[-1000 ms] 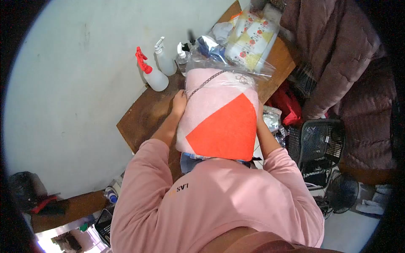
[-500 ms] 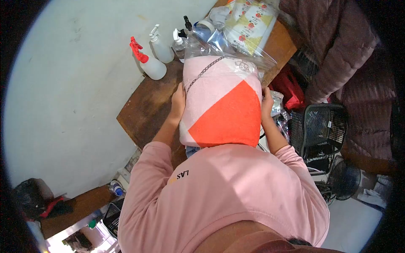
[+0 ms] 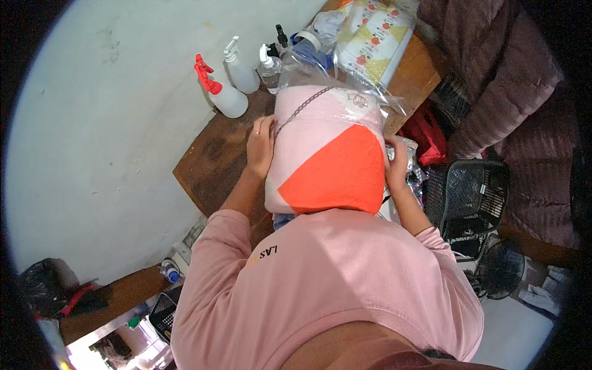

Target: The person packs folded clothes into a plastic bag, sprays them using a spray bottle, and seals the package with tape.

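A folded pink, white and orange textile bundle (image 3: pixel 333 160) lies in front of my chest, with clear plastic (image 3: pixel 364 92) over its far end. At its left side rests my left hand (image 3: pixel 261 145), the fingers pointing away from me along the edge. My right hand (image 3: pixel 396 161) is against the opposite side, its fingers bent at the plastic edge. Both hands press the bundle from the sides. The bundle's lower edge meets my pink sweatshirt.
On the wooden table (image 3: pixel 209 154) stand a red-topped spray bottle (image 3: pixel 227 98) and white pump bottles (image 3: pixel 242 74). Patterned packages (image 3: pixel 376 46) lie at the far end. A black basket (image 3: pixel 472 197) and brown padded fabric (image 3: pixel 512 105) are at the right.
My hands have shifted along the sides of the bundle, and their fingers have changed pose. The plastic at the far end has crumpled and settled lower.
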`<action>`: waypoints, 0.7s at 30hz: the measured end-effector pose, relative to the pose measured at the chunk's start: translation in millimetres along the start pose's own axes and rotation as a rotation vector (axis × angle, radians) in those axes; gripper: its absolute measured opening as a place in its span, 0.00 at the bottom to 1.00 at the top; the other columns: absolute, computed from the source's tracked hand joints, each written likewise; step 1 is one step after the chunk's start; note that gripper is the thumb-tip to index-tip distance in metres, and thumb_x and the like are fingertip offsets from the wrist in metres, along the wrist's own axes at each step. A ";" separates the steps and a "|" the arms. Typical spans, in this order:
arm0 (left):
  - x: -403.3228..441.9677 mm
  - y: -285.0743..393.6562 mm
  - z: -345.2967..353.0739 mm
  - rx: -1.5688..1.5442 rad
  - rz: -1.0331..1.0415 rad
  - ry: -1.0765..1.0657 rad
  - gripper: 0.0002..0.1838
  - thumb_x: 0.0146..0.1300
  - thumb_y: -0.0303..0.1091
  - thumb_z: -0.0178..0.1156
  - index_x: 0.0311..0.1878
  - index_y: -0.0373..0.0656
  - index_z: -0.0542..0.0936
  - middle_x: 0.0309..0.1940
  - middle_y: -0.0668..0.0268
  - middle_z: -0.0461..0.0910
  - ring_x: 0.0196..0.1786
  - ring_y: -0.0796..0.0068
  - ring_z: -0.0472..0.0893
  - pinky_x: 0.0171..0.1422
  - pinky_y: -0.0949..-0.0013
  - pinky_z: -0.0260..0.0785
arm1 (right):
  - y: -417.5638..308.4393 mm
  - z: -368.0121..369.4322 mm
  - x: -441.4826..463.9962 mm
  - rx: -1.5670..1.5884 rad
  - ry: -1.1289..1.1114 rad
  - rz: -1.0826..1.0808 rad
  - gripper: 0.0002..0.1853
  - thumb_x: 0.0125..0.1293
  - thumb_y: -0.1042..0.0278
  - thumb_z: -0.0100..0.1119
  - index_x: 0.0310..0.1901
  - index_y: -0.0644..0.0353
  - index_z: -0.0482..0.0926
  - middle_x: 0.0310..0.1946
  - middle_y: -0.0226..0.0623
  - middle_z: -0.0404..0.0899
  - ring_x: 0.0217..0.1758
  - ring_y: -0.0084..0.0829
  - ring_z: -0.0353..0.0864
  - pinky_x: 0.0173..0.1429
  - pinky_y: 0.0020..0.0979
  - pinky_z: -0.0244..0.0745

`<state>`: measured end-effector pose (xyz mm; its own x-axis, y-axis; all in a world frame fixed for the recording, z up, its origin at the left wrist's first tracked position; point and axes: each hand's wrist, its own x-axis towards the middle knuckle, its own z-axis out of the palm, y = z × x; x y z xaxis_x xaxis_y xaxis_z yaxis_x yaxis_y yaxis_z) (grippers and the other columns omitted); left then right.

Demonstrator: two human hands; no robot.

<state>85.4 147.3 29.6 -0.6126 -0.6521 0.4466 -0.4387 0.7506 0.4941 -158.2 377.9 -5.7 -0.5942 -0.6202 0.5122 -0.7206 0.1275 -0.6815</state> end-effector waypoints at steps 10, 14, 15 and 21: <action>-36.4 10.6 -13.4 -0.093 0.071 -0.135 0.11 0.55 0.24 0.55 0.42 0.40 0.76 0.37 0.58 0.76 0.40 0.59 0.79 0.43 0.62 0.70 | -18.0 -43.2 -11.3 -0.152 -0.100 -0.166 0.09 0.50 0.74 0.61 0.34 0.65 0.75 0.29 0.48 0.71 0.37 0.47 0.72 0.43 0.38 0.67; -46.6 -5.0 -5.8 -0.074 0.125 -0.074 0.10 0.54 0.23 0.57 0.41 0.38 0.73 0.35 0.59 0.74 0.40 0.62 0.77 0.46 0.64 0.69 | -18.6 -20.8 -26.4 -0.033 -0.098 0.047 0.09 0.52 0.75 0.60 0.35 0.64 0.73 0.31 0.47 0.72 0.39 0.46 0.73 0.46 0.37 0.68; -42.2 -6.9 -3.3 -0.155 0.027 -0.097 0.11 0.54 0.23 0.57 0.42 0.39 0.72 0.35 0.59 0.74 0.41 0.62 0.77 0.46 0.64 0.68 | -14.4 -11.7 -24.0 0.005 -0.083 0.120 0.08 0.54 0.74 0.59 0.35 0.64 0.72 0.32 0.46 0.72 0.39 0.46 0.73 0.47 0.37 0.68; 1.8 -47.0 33.5 -0.400 -0.215 -0.215 0.12 0.55 0.22 0.57 0.43 0.38 0.69 0.36 0.57 0.74 0.43 0.59 0.76 0.49 0.62 0.67 | 28.0 32.8 10.3 0.181 -0.024 0.468 0.12 0.57 0.69 0.59 0.40 0.66 0.70 0.36 0.48 0.76 0.40 0.46 0.76 0.46 0.38 0.71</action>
<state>82.8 114.5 -17.8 -0.6760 -0.7192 0.1605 -0.3093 0.4746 0.8241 -172.9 349.7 -36.6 -0.8289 -0.5467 0.1190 -0.3041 0.2616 -0.9160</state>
